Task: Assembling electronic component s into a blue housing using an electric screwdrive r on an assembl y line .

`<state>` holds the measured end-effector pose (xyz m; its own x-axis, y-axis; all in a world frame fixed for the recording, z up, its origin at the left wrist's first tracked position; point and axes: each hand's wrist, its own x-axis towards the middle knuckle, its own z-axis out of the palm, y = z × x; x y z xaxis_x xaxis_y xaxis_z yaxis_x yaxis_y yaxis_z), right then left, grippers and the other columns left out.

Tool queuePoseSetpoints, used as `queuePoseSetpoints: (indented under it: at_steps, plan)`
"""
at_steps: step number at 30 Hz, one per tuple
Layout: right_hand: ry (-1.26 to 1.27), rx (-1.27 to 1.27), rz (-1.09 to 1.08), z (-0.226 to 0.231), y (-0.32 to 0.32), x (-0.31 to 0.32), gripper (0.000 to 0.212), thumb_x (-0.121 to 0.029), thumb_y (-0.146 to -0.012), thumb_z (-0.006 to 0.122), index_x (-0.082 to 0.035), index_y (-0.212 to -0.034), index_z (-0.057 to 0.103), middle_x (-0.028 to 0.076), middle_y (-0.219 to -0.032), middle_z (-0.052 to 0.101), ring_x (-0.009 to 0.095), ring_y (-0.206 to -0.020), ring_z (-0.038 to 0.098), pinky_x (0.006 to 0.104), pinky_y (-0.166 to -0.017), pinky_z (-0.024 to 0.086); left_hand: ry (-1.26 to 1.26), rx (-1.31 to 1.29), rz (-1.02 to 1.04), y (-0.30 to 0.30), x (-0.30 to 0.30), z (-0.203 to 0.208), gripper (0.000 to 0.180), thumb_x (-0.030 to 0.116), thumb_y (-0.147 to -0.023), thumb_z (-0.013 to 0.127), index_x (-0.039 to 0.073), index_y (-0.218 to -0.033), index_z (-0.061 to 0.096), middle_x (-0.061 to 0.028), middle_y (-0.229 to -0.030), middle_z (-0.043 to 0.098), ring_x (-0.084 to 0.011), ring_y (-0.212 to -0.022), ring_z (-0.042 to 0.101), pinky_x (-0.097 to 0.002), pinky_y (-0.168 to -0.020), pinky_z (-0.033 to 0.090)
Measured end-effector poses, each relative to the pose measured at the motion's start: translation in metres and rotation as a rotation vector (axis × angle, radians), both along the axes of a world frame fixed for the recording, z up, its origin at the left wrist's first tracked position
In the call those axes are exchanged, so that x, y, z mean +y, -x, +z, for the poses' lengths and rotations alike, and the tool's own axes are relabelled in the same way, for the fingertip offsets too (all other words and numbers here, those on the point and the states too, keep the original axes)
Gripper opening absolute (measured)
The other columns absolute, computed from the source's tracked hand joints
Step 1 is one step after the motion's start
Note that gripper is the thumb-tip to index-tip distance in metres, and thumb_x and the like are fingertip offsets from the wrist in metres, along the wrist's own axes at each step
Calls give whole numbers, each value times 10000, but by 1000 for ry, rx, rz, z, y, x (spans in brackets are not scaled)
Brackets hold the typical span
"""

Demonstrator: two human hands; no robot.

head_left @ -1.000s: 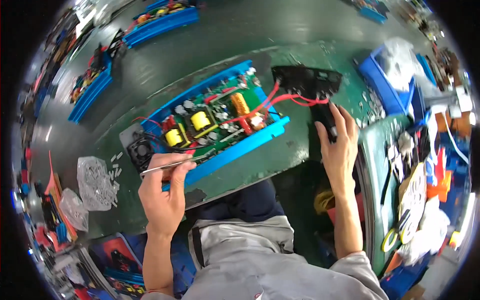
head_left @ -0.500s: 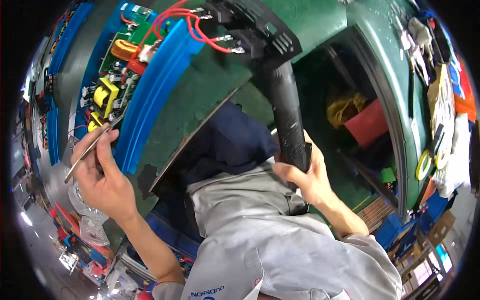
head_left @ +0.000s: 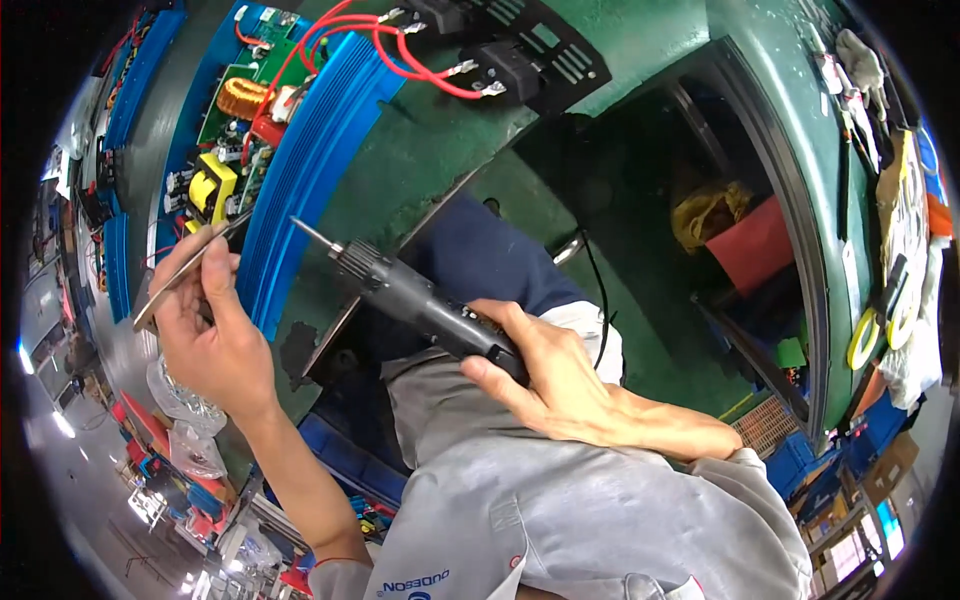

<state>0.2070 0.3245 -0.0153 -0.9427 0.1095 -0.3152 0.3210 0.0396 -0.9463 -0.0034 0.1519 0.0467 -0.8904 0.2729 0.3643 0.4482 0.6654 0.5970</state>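
Note:
My right hand (head_left: 560,375) is wrapped around a black electric screwdriver (head_left: 425,308), its bit pointing up and left toward a blue metal housing (head_left: 315,165). The bit tip looks close to the housing's near wall; whether it touches, I cannot tell. Inside the housing sits a green circuit board with a copper coil (head_left: 242,98) and a yellow transformer (head_left: 211,188). My left hand (head_left: 225,350) pinches slim metal tweezers (head_left: 178,280) at the board's near end. Red wires (head_left: 412,72) run from the board to a black slotted panel (head_left: 575,65) with black sockets.
More blue housings (head_left: 140,85) stand at the far left. An open dark compartment at the right holds a red sheet (head_left: 750,245) and a yellow bag (head_left: 705,215). Tape rolls (head_left: 863,338) hang at the right edge. A black cord (head_left: 597,275) dangles beside my lap.
The screwdriver has swung from upright, near the black panel, down and left to the blue housing. My right hand has turned over with it. My left hand has barely moved.

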Motion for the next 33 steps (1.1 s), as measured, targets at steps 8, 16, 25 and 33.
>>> queuePoseSetpoints:
  at_steps: [8, 16, 25, 33]
  plan:
    - [155, -10, 34, -1, 5, 1, 437, -306, -1081, 353, 14, -1354, 473, 156, -767, 599, 291, -677, 612, 396, -655, 466, 8, 18, 8, -2, 1, -4, 172, 42, -994, 629, -55, -1135, 648, -127, -1047, 710, -154, -914, 689, -257, -812, 574]
    - [215, -59, -4, 1, 10, 3, 386, -309, -1083, 429, -3, -1309, 499, 245, -800, 631, 424, -747, 659, 472, -671, 496, 19, 7, -26, 1, 3, -8, 186, 8, -993, 613, -73, -1160, 621, -148, -1083, 702, -158, -926, 684, -261, -826, 569]
    - [642, -263, 95, 9, 18, 21, 551, -450, -1119, 244, -30, -1250, 576, -1, -824, 587, 95, -766, 506, 269, -715, 430, 43, 5, -101, 2, -5, 3, 116, -43, -935, 660, -18, -1046, 637, -138, -986, 701, -190, -892, 678, -277, -772, 550]
    - [635, -399, 46, 15, 16, 26, 838, -702, -1004, 302, 56, -1217, 591, 93, -839, 677, 145, -738, 621, 273, -698, 475, -23, 29, -234, 11, -5, 9, 249, -38, -832, 752, 33, -1044, 642, -109, -924, 725, -262, -743, 696, -313, -618, 546]
